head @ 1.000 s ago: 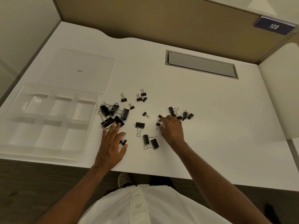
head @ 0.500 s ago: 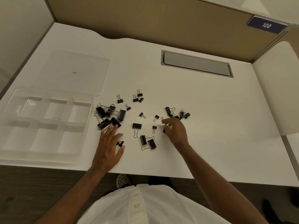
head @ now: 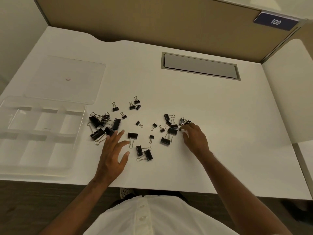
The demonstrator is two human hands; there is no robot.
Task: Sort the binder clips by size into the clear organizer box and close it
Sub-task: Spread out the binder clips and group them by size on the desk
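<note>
Since a second ago the right hand (head: 194,139) has slid outward along the desk, from the middle of the scatter to its right-hand cluster, where its curled fingertips (head: 183,128) now touch or nearly touch the small clips (head: 184,122) there; whether it already pinches one I cannot tell. The left hand (head: 111,155) has barely shifted and lies flat, fingers straight and spread, holding nothing, just right of the heap of large binder clips (head: 103,123).

Taking the clear organizer box (head: 79,126) as landmark: all the binder clips lie loose on the white desk (head: 220,150) to its right, the large ones nearest it, a medium clip (head: 132,135) and smaller ones farther right. Its compartments look empty, so sorting seems only begun. The box likely stands open at the desk edge for easy dropping, with its clear lid (head: 67,78) laid flat just behind it, ready for closing.

Far right of the box, on the partition, a dark plate (head: 275,22) reads "109". No other writing is legible.
</note>
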